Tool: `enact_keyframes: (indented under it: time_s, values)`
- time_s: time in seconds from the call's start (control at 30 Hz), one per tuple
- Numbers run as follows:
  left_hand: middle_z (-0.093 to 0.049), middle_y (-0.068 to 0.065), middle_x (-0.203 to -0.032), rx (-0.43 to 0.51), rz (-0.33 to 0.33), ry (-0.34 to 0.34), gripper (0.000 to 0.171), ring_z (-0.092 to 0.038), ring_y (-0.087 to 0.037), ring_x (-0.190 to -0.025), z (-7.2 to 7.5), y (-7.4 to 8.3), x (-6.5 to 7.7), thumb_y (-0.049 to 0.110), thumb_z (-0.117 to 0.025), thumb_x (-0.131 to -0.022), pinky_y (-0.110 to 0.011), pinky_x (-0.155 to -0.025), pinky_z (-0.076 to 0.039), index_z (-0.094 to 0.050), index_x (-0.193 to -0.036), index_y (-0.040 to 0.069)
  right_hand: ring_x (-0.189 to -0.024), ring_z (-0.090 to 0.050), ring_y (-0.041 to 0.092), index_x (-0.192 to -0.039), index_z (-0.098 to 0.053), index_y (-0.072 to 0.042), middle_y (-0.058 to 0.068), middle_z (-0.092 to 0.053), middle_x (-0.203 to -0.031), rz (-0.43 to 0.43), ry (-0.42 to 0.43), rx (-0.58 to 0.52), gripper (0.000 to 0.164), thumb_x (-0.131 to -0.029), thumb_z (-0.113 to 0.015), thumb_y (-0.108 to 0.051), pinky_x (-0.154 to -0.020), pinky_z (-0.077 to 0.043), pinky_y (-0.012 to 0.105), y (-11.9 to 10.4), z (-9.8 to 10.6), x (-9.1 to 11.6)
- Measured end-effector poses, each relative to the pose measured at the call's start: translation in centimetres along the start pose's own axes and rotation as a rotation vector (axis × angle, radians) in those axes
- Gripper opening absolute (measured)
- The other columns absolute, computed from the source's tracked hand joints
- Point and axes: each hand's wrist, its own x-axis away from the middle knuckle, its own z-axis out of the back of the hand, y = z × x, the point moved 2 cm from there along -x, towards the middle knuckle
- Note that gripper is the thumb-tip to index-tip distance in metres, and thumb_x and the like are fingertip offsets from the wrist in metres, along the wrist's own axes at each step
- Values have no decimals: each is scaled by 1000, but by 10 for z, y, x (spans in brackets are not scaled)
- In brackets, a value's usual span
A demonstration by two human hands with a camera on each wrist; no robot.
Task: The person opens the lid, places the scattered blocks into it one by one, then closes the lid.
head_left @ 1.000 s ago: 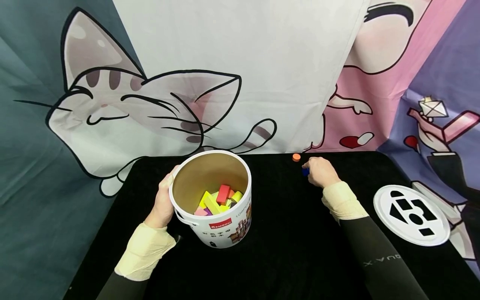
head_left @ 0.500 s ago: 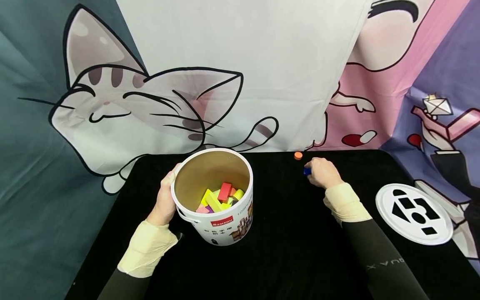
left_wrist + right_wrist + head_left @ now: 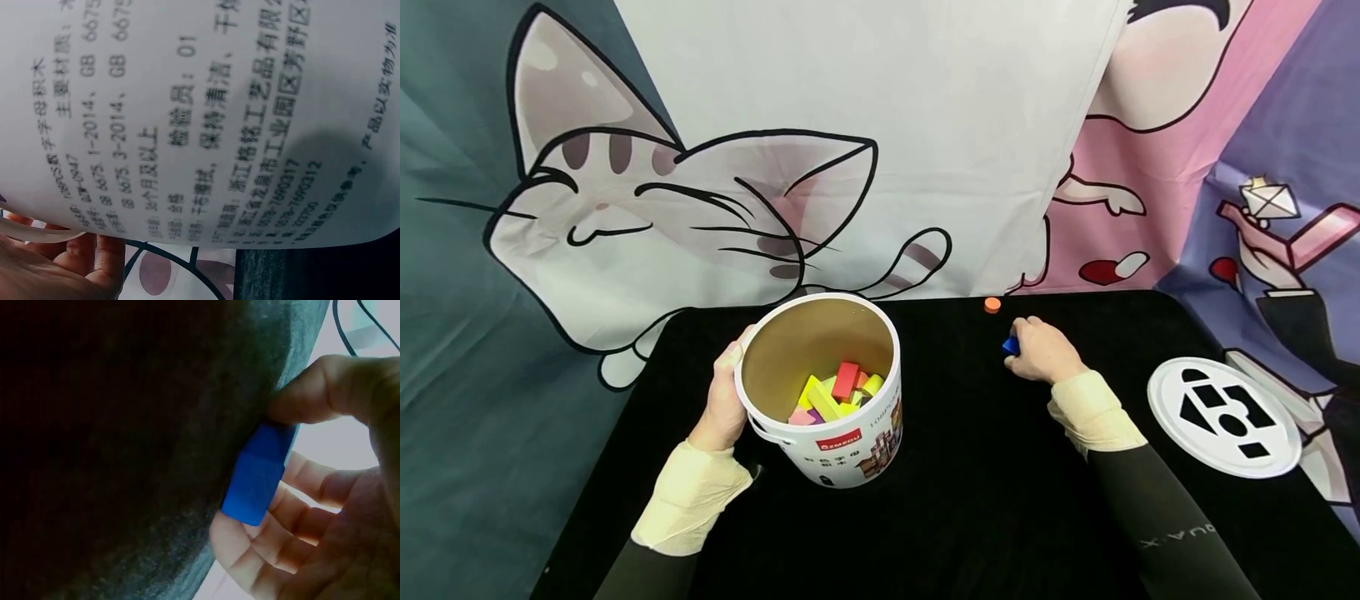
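Observation:
My left hand (image 3: 724, 404) grips the left side of a white bucket (image 3: 842, 454), which tilts toward me. Inside the bucket lie several coloured toy blocks, with a red block (image 3: 846, 380) and a yellow block (image 3: 824, 402) on top. In the left wrist view the printed bucket wall (image 3: 187, 125) fills most of the picture, my fingers at its rim. At the back right, my right hand (image 3: 1043, 350) pinches a blue toy block (image 3: 256, 478) with a pointed end between thumb and fingers, right at the black cloth.
An orange round block (image 3: 992, 305) lies at the back edge of the black-covered table (image 3: 962, 500), just beyond my right hand. On the right side rests a white lid (image 3: 1165, 417) with shaped cutouts. A printed curtain (image 3: 985, 142) hangs behind the table.
My right hand's fingers have shifted around the blue block, and it shows more and has turned slightly. The left hand and bucket stay put; the head view shifts a little.

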Motion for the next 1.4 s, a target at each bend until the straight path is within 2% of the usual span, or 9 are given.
enact_keyframes:
  time_s: [0.17, 0.3, 0.47, 0.67, 0.97, 1.1, 1.3, 1.4]
  values:
    - [-62, -4, -122, -10, 4, 13, 47, -53, -22, -115, -1, 0, -1, 38, -32, -103, -36, -102, -38, -61, -127, 9, -86, -56, 25, -107, -58, -6, 9, -58, -98, 2, -13, -84, 42, -78, -72, -33, -79, -48, 45, -7, 1, 0]
    - [-61, -6, -124, -1, 2, -10, 50, -51, -25, -117, -1, -1, -4, 38, -31, -103, -38, -103, -36, -59, -129, 6, -84, -55, 23, -105, -59, -10, 6, -59, -95, 33, 52, -147, 37, -77, -71, -31, -77, -47, 41, -19, 6, 1]
    - [-62, -4, -122, -10, 22, 16, 47, -52, -23, -115, -1, -1, -5, 42, -34, -101, -37, -102, -37, -62, -125, 13, -81, -54, 20, -101, -59, -13, 3, -57, -91, 124, 157, -219, 32, -74, -70, -26, -74, -45, 39, -45, 22, 6]
    - [-61, -6, -123, -15, 14, 7, 49, -51, -24, -116, -2, 0, -4, 40, -32, -102, -38, -103, -37, -60, -126, 7, -86, -55, 15, -102, -61, -15, -1, -57, -95, 250, 277, -273, 34, -70, -70, -22, -78, -46, 35, -82, 45, 16]
    - [-61, -6, -124, -1, 15, 2, 49, -51, -25, -117, -1, 0, -4, 39, -32, -102, -38, -103, -37, -60, -127, 8, -84, -52, 8, -105, -66, -18, -8, -55, -95, 436, 447, -384, 36, -70, -68, -17, -75, -45, 28, -138, 84, 28]
    - [-61, -5, -124, -5, 19, 8, 49, -51, -24, -117, 0, -2, -4, 40, -31, -102, -38, -103, -37, -61, -127, 9, -85, -52, 7, -108, -67, -17, -8, -57, -98, 511, 495, -441, 36, -72, -69, -16, -76, -46, 27, -158, 98, 33]
    - [-61, -6, -124, 1, 15, 4, 48, -51, -25, -117, 1, -2, -2, 38, -31, -103, -39, -103, -37, -60, -127, 9, -84, -51, 7, -108, -69, -16, -7, -59, -98, 609, 513, -531, 36, -72, -70, -11, -72, -44, 27, -182, 106, 39]
    - [-61, -6, -124, -6, 18, 22, 48, -52, -25, -117, 2, -2, -1, 39, -33, -102, -39, -103, -37, -61, -127, 9, -83, -53, 13, -105, -69, -7, 0, -61, -97, 659, 532, -580, 34, -71, -70, -3, -71, -45, 29, -199, 116, 47]
